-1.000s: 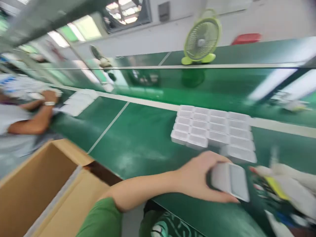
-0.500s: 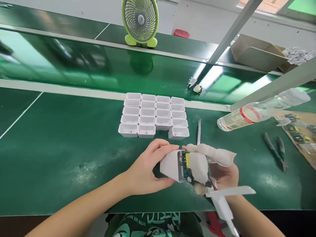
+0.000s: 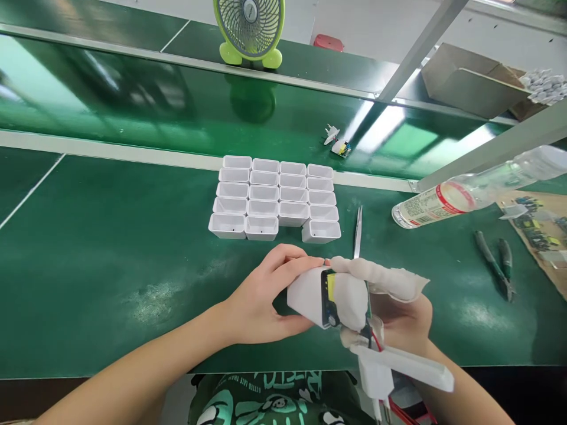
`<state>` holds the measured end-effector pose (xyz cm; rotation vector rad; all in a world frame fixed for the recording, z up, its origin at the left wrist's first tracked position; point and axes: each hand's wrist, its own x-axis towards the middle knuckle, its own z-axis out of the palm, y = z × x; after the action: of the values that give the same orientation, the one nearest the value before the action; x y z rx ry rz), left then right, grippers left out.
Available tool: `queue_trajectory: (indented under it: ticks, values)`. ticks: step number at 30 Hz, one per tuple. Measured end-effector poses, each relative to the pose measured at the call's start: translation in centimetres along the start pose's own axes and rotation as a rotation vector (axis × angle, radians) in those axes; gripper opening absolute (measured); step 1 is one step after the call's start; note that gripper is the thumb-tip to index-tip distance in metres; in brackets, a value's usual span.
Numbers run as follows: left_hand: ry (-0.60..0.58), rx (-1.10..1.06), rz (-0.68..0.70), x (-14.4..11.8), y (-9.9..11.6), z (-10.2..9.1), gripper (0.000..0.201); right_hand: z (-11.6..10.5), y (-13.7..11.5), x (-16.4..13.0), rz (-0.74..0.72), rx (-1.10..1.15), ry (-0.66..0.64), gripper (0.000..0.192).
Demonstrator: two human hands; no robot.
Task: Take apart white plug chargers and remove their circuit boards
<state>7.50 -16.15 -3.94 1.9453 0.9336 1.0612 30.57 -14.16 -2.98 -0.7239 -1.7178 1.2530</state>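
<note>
"White plastic case (image 3: 305, 295): location and grip?"
"Over the table (image 3: 110, 265), on the near side of the white boxes (image 3: 263, 208). Left hand (image 3: 259, 298) half curled around it, thumb and fingers on opposite sides."
"Right hand (image 3: 398, 319)?"
"Closed on the circuit board (image 3: 331, 289) (white covers (image 3: 385, 278) on the fingers), board at the case's open end. White plug (image 3: 375, 376) below that hand; tweezers (image 3: 358, 233) beyond, on the table."

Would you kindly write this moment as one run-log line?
left grip: white plastic case | right grip: circuit board, at case mouth | white plug: below right grip | tweezers: on table
</note>
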Motion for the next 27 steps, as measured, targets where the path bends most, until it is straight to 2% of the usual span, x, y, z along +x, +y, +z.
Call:
queue_trajectory:
  ticks: [2,7,13,16,19,25,27]
  values:
    - [0.006,0.010,0.003,0.0,-0.1,0.0,0.067,0.0,0.0,-0.2,0.019,-0.013,0.013,0.088]
    - [0.012,0.016,0.029,0.0,-0.3,0.1,0.066,0.0,0.0,-0.6,0.102,-0.036,0.050,0.077]
    - [0.011,0.024,0.044,0.1,-0.2,0.0,0.066,0.2,-0.6,-0.4,0.059,-0.034,0.042,0.078]
    - [0.008,0.030,0.043,0.1,-0.1,0.0,0.064,0.5,-0.7,-0.4,0.081,-0.049,0.088,0.077]
    - [0.009,0.039,0.043,0.1,-0.1,0.0,0.064,0.5,-0.7,-0.5,0.104,-0.047,0.078,0.078]
    - [0.022,0.048,0.048,0.2,-0.3,0.0,0.063,-0.4,-0.5,-0.1,-0.009,-0.171,-0.038,0.085]
    - [0.030,0.046,0.057,0.2,-0.4,0.1,0.062,-0.6,-0.2,-0.2,-0.074,-0.280,-0.072,0.084]
